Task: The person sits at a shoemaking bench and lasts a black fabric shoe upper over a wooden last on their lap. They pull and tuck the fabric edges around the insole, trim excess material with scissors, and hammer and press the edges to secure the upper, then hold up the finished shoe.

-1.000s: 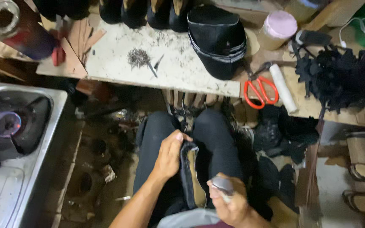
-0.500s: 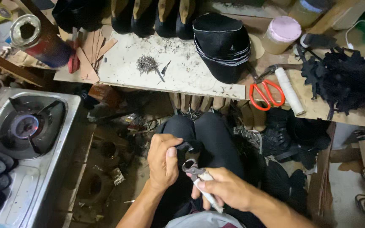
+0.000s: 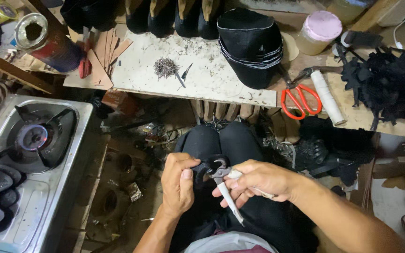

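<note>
The left hand (image 3: 179,185) is closed around a black shoe piece (image 3: 208,169) over the knees. The right hand (image 3: 254,180) grips metal pincers (image 3: 224,183), head pointing up at the piece, handles running down toward the person. On the pale worktop (image 3: 221,84) lie a nail pile (image 3: 165,68), red scissors (image 3: 300,99), a pink-lidded jar (image 3: 318,32). Left stands a lit gas stove (image 3: 33,140).
</note>
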{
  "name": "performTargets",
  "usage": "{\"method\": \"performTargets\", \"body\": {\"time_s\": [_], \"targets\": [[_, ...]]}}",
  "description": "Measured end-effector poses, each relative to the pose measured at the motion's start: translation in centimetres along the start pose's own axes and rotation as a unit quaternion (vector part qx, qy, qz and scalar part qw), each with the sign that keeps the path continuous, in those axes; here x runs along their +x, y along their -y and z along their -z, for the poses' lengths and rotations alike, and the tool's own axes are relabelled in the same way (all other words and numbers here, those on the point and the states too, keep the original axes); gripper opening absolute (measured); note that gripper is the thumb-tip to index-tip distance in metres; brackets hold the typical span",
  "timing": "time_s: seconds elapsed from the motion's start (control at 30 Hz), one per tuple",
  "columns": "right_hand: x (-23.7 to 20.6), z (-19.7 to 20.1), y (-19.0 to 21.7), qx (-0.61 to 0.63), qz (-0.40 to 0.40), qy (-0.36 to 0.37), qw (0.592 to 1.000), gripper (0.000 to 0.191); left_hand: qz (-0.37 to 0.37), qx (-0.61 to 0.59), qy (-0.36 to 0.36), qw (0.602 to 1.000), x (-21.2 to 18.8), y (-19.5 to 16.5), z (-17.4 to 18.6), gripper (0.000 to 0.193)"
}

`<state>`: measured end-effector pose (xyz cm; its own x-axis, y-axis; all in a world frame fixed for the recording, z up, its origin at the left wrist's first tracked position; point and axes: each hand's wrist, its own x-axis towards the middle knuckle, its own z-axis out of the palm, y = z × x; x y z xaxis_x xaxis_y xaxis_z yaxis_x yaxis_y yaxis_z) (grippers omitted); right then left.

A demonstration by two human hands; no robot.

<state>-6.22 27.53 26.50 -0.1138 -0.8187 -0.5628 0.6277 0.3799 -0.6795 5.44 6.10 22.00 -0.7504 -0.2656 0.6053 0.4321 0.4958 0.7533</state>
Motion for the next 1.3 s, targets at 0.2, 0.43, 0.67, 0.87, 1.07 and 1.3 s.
{"method": "performTargets", "body": {"time_s": [0.2, 0.43, 0.67, 0.87, 1.07, 1.3], "targets": [[-1.3, -2.4, 1.1, -0.34, 0.063, -0.089, 0.934, 0.033, -0.014, 0.027, 0.023, 0.999, 0.2, 0.1, 0.0, 0.021], [-2.1, -6.2, 2.1, -0.527, 0.237, -0.209, 0.789, 0.052, -0.012, 0.035, -0.029, 0.999, 0.5, -0.4, -0.4, 0.023], [-1.3, -4.9, 2.8, -0.58, 0.26, -0.221, 0.74, 0.062, -0.017, 0.084, -0.015, 0.996, 3.1, -1.6, 0.6, 0.031], [2.2, -5.4, -0.2, -0.596, 0.242, -0.271, 0.716, 0.059, 0.097, 0.246, 0.135, 0.955, 2.9, -3.2, 2.2, 0.038], [3.3, -5.3, -3.1, -0.337, 0.182, -0.184, 0.905, 0.02, 0.095, 0.163, 0.1, 0.977, 1.4, -2.6, 2.1, 0.031], [4.8, -6.4, -6.0, -0.559, 0.225, -0.318, 0.732, 0.054, 0.114, 0.149, 0.117, 0.975, 1.0, -2.1, 2.4, 0.029]]}}
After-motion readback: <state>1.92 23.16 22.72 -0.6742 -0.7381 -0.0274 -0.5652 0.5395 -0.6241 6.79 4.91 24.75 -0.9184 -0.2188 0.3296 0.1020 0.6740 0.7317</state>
